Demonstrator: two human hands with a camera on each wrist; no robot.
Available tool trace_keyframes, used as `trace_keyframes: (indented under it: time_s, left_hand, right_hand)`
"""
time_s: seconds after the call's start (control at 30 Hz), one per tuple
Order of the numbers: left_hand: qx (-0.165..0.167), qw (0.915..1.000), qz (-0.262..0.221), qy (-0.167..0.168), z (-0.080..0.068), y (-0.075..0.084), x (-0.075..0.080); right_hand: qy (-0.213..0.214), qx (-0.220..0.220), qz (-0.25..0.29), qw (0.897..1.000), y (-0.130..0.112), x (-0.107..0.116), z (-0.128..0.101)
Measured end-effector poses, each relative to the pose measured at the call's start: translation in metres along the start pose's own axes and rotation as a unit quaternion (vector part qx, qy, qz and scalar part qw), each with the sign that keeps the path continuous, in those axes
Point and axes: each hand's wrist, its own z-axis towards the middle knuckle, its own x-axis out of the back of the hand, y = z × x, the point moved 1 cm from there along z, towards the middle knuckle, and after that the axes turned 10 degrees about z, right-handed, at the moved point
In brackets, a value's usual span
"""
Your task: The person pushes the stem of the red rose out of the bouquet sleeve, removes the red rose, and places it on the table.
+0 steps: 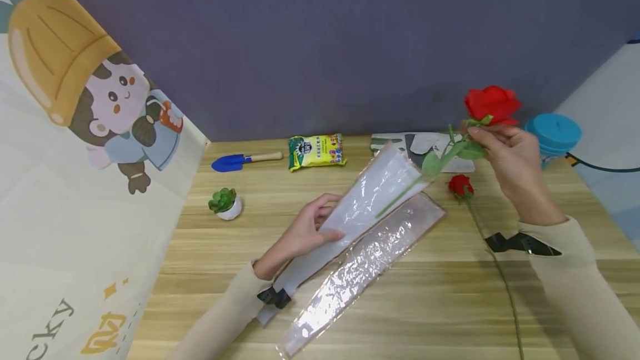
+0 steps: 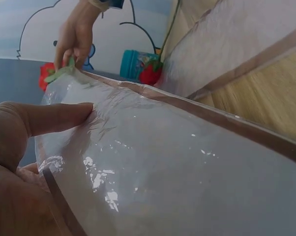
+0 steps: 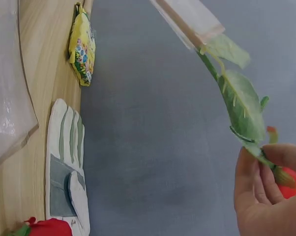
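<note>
Right grip: the right hand (image 1: 515, 168) pinches the red rose (image 1: 492, 104) by its stem just under the bloom, fingertips (image 3: 251, 169) pressed together on the green.
Left grip: the left hand (image 1: 305, 232) holds the clear plastic sleeve (image 1: 360, 210) near its middle, thumb (image 2: 54, 118) flat on the upper film, other fingers beneath.
Rose position: lifted above the table (image 1: 440, 304), bloom up and to the right, stem end already inside the sleeve's wide mouth.
Key relation: the sleeve lies down and to the left of the right-hand pinch; the stem's long axis runs along the sleeve's long axis, wide mouth toward the rose, narrow end by the left wrist.
Nearer hand: right to the bloom, left to the sleeve.
Leaves: the leaves (image 3: 241, 103) sit just outside the mouth's edge.
Alongside: a second empty sleeve (image 1: 360, 271) lies flat just beside the held one, roughly parallel.
Nearby: a second rose (image 1: 460, 185) lies on the table below the right hand, its stem running toward the near edge.
Open room: bare wood between the sleeves and that stem; gardening gloves (image 1: 425, 146), a teal jar (image 1: 552, 132), a yellow packet (image 1: 316, 151), a blue trowel (image 1: 235, 161) and a small potted plant (image 1: 225, 203) stand well apart.
</note>
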Motion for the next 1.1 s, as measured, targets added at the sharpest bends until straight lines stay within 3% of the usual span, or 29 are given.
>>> trace_keyframes:
  time_s: [0.4,0.6,0.77,0.93,1.1]
  left_hand:
    - [0.007,0.9999,0.01,0.007,-0.012,-0.01,0.015]
    - [-0.003,0.9999,0.012,0.01,-0.017,-0.013,0.021]
    - [0.009,0.9998,0.016,0.006,-0.02,-0.018,0.022]
    - [0.036,0.9991,0.018,0.017,-0.022,-0.022,0.024]
    - [0.036,0.999,0.023,0.015,-0.021,-0.026,0.028]
  right_hand:
    - [0.019,0.038,0.07,0.997,-0.019,0.025,0.001]
    - [0.054,0.026,0.085,0.995,-0.032,0.043,0.001]
    - [0.103,0.061,0.048,0.992,-0.044,0.06,0.002]
    - [0.166,0.104,-0.003,0.981,-0.057,0.075,0.003]
    - [0.226,0.095,-0.082,0.966,-0.066,0.089,0.003]
